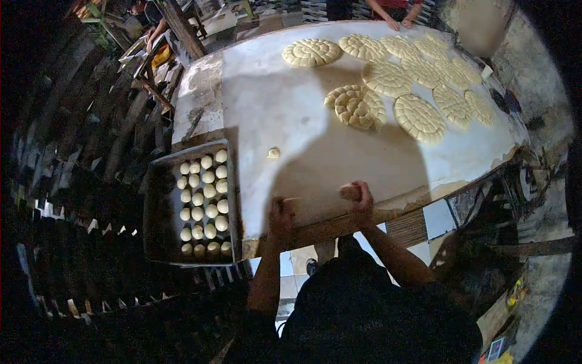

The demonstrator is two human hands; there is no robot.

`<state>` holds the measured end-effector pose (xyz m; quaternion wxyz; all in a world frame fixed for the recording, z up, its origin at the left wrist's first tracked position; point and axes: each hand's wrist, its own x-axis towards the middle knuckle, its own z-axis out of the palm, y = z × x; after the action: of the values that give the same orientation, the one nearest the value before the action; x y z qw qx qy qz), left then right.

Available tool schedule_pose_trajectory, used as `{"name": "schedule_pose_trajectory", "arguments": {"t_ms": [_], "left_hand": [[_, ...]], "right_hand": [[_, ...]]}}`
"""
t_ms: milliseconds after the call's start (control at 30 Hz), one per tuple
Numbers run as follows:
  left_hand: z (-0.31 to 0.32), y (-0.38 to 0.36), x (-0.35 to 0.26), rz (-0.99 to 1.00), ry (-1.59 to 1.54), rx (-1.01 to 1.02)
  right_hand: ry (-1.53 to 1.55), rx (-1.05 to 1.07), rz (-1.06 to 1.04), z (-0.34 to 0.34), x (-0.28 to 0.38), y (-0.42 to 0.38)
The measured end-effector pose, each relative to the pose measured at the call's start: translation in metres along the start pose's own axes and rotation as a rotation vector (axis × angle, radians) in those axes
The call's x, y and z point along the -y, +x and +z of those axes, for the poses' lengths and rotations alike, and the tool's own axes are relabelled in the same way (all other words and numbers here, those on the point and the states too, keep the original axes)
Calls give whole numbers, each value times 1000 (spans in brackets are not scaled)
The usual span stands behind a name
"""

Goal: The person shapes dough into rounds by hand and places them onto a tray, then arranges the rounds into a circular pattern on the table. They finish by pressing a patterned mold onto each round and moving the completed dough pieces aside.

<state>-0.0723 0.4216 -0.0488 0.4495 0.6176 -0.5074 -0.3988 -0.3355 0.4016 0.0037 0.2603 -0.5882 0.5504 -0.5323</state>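
In the shadow at the table's near edge, my right hand [364,199] curls its fingers around a small piece of dough [349,192]. My left hand [280,217] is at the same edge, closed, its fingers dark; what lies in them is hard to make out. A small lump of dough [274,153] rests on the table [254,103] beyond my left hand. To the left, a dark metal tray [159,209] holds rows of round dough balls [210,190].
Several large scored dough rounds [419,118] cover the far right of the table. One round [357,107] looks broken up or piled with pieces. Another person's hands [400,24] are at the far edge. A second person [159,30] is at the upper left.
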Motion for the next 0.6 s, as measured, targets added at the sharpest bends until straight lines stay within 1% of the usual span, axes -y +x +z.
{"name": "schedule_pose_trajectory", "arguments": {"t_ms": [67,133,167,200,233,267,300,367,400,467,500,533,567,600], "left_hand": [[-15,-22,-25,-133,-52,-206],[-20,-32,12,436,710,-74],[-21,-26,15,509,921,4],[-22,-20,17,603,1119,73],[-24,-7,0,497,1133,144],[-25,5,-24,384,1142,218],[-16,23,-79,472,1116,151],[15,57,-113,269,681,-124],[35,65,-131,243,666,-149],[78,70,-158,192,632,-184],[106,68,-107,222,704,-75],[125,55,-57,257,774,34],[128,28,-58,369,768,62],[121,22,-62,322,836,169]], "right_hand": [[91,-159,161,-29,-7,21],[76,55,296,-73,-42,34],[-157,270,36,-98,-79,37],[-385,482,-234,-109,-111,44],[-494,548,-313,-110,-106,62],[-599,613,-392,-115,-86,80],[-702,673,-476,-111,-73,98],[-622,536,-526,-69,-65,132],[-583,462,-539,-48,-61,138],[-490,517,-461,-10,-52,119],[-448,538,-431,1,-58,115],[-440,520,-579,7,-88,89],[-404,583,-685,-5,-99,72],[-364,648,-788,-17,-109,54]]}}
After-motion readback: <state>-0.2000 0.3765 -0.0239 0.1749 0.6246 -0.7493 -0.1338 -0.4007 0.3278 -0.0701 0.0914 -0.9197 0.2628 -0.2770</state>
